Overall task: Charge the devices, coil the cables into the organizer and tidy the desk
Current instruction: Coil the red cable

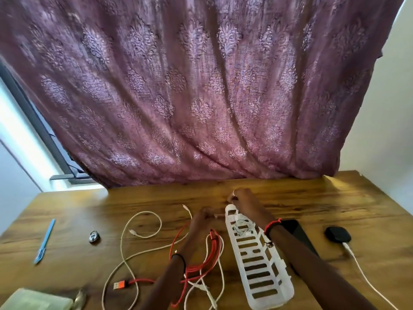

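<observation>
Right hand [240, 198] is gripping the 12 o'clock end of the white organizer [259, 265]; my left hand [201, 222] is hovering at its 10 o'clock, grasp too blurred to tell.

Five cables: one red cable [194, 268], one beige cable [121, 242] left, three white cables [242, 228] [209, 294] [352, 253]. One organizer [271, 302], one pen [44, 241], one padlock [94, 236], one phone [299, 233], one black device [338, 234] right.

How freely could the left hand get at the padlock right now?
Probably yes. The left hand is by the organizer; only bare desk and a white cable loop lie between it and the padlock.
</observation>
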